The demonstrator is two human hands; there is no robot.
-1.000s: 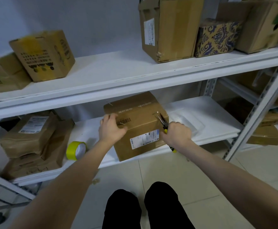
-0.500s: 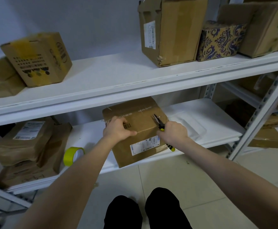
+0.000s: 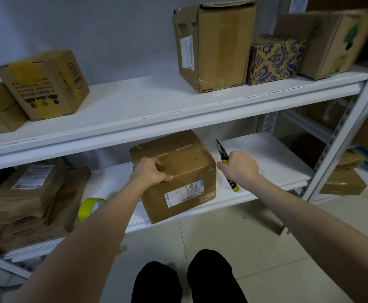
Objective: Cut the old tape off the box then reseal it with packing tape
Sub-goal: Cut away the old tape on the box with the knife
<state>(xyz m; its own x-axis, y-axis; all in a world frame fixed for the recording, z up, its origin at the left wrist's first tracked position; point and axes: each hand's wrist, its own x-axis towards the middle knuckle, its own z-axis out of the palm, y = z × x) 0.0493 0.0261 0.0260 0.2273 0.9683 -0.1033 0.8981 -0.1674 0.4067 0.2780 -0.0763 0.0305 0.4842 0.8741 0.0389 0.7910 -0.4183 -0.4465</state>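
- Black-trousered knees sit lowest in the head view, over pale floor tile.
- Yellow tape roll stands on edge on the lower shelf, left of the box and apart from it, ready for the reseal.
- Box is brown corrugated card with a shipping label on its near face. It sits at the front of the lower shelf with its near bottom corner over the lip.
- Left hand: its grip is curled over the box's top near-left corner, thumb along the edge, steadying it.
- Handling guess: stiff walls and a matte surface, so not slippery. Weight is unknown, though one hand seems enough to hold it. Best hold is corners and edges, since the flap middle probably flexes under a push.
- Right hand: its grip is closed round the pliers, tips pointing up and away, just right of the box and off it.
- Old tape is hard to make out. I cannot tell whether the seam is cut through.
- Paper parcels are stacked at far left.
- Upper shelf holds several cartons.
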